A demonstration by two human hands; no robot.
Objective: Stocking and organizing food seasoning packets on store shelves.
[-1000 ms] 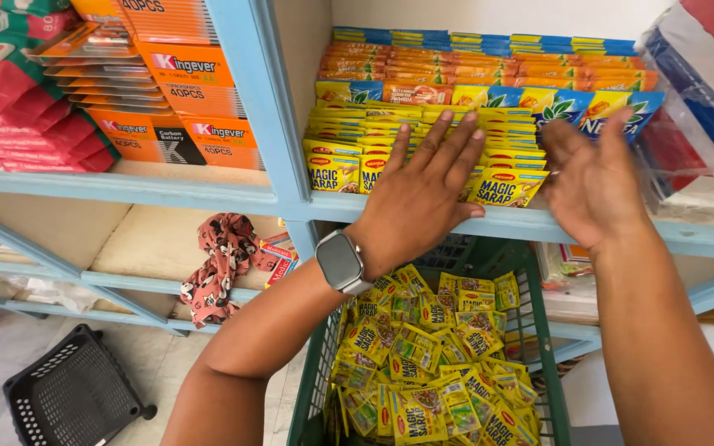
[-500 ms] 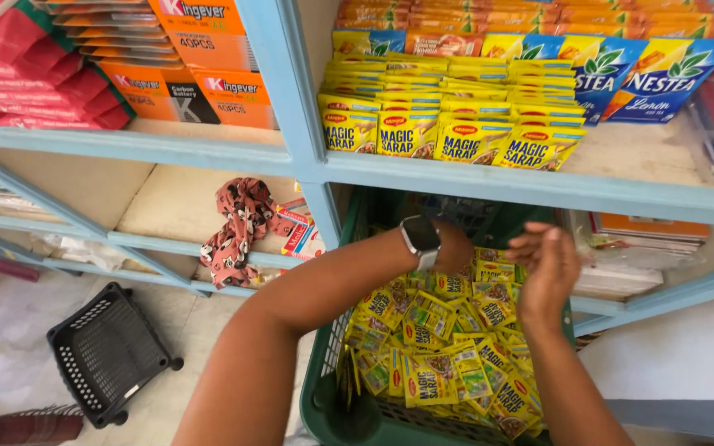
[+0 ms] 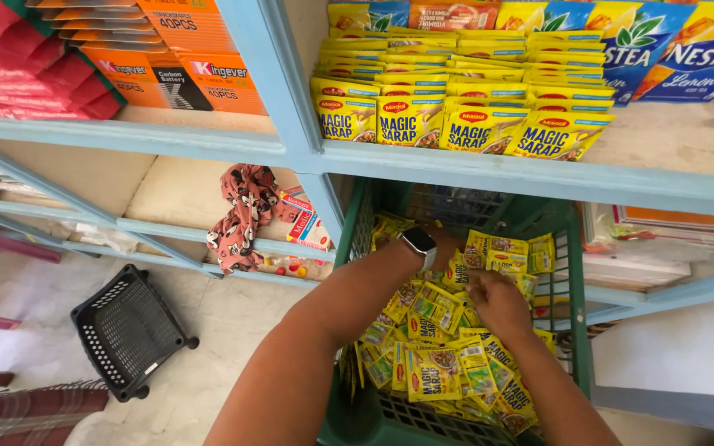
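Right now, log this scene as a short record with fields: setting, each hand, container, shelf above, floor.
setting: blue shelving unit seen from above
left hand: left hand, smartwatch on its wrist, reaching into the sachets; fingers hidden
right hand: right hand resting on the loose yellow seasoning sachets
container: green plastic basket, sachets heaped inside
shelf above: stacked yellow sachets in neat rows
floor: black basket, empty
lower shelf: patterned cloth
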